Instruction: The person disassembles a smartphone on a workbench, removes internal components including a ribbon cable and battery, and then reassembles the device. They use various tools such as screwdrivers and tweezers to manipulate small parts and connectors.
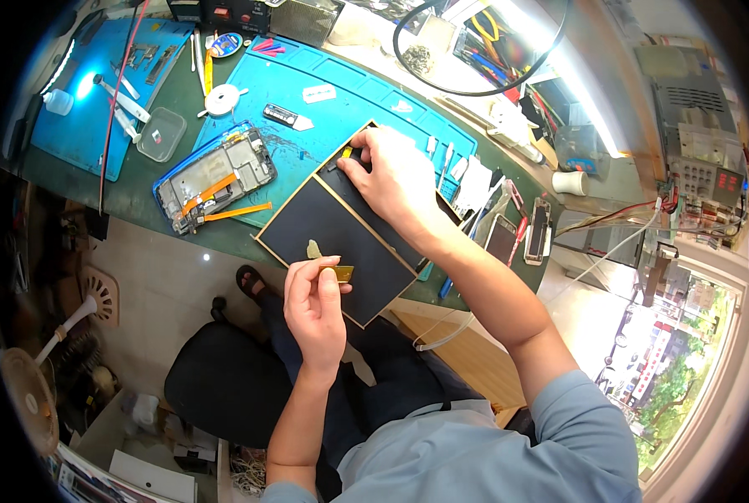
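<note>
My left hand (316, 308) is closed, with a small flat gold-coloured piece (338, 273) pinched between thumb and fingers. Just beyond its fingertips shows a small pale greenish scrap (313, 249). Beneath lies a black, tan-edged box with its lid (324, 220) folded open toward me, jutting past the bench edge. Over the box's far half, my right hand (391, 178) reaches in with thumb and index finger drawn together. A small yellow item (347, 152) sits beside those fingertips; what they grip is too small to tell.
Left of the box, a disassembled phone (215, 180) with orange flex cables lies on a blue work mat (232, 117). A clear plastic tray (162, 134) and a white spool (222, 99) stand farther left. Phone parts (538, 230) and screwdrivers (519, 241) lie right. A black chair (224, 381) is below.
</note>
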`<state>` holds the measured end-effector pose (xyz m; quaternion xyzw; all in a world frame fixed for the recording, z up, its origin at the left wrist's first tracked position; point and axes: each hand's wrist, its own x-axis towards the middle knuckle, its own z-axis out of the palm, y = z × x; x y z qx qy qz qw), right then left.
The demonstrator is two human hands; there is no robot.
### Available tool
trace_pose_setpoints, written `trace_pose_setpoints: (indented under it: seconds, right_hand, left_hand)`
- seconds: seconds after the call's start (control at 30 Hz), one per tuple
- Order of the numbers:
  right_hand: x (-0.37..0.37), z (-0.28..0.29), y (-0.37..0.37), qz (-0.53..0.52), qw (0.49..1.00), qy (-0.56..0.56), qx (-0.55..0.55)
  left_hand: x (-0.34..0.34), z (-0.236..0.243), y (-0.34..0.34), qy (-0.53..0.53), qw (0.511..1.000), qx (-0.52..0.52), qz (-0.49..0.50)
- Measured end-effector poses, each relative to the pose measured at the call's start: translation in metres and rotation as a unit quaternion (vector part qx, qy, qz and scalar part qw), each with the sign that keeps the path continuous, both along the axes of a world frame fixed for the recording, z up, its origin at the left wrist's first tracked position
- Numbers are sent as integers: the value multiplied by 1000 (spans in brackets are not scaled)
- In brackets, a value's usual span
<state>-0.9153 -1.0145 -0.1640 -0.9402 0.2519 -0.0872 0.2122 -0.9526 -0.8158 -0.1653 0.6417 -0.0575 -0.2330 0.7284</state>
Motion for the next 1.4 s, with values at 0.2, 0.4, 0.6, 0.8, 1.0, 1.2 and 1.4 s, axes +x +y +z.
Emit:
trace_pose_setpoints:
  seconds: [0.2, 0.4, 0.6, 0.8, 1.0, 1.2, 1.4]
  right_hand:
    - [-5, 9, -10, -42, 981, 17, 190]
    - [-49, 72, 11, 65, 896, 45, 436]
    - [-40, 32, 5, 61, 986, -57, 141]
    - [-9, 0, 17, 84, 995, -53, -8]
    - [-10, -3, 20, 75, 993, -23, -84]
    - [-41, 44, 27, 140, 976, -137, 95]
    - [-71, 58, 28, 139, 972, -99, 159]
  left_hand:
    - [11, 1, -3, 30, 998, -55, -4]
    - [26, 10, -15, 103, 990, -88, -26]
    - [26, 7, -20, 283, 950, -135, -14]
    - [33, 21, -16, 406, 886, -223, 14]
    - [36, 14, -14, 405, 886, -226, 11]
    - [32, 19, -23, 387, 900, -198, 35]
    - [32, 26, -24, 403, 896, -187, 11]
